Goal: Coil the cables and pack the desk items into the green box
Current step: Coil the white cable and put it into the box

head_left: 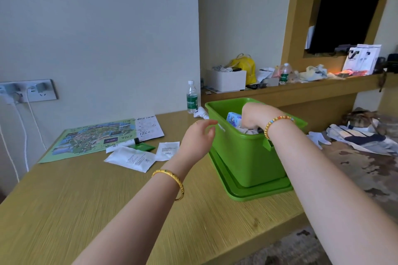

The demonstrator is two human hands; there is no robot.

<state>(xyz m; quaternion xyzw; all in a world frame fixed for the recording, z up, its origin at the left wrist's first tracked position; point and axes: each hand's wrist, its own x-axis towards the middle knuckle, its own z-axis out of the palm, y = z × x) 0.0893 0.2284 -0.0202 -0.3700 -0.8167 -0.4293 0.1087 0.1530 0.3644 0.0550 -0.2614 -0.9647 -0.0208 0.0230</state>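
The green box [247, 153] stands on its green lid [254, 191] at the wooden desk's [107, 200] right end. The right hand [253, 115] reaches inside, its grip hidden; the left hand [199, 137] hovers beside, fingers loosely spread. Behind, a bottle [191, 98] reads "estbon"; a note [148, 128] says "1260", beside a map [90, 139].

right hand [251, 115] fingertips hidden inside green box [243, 153] | white cables [13, 135] cut off left

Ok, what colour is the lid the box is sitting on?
Green, matching the box; the lid lies flat under it on the desk, seen in the head view.
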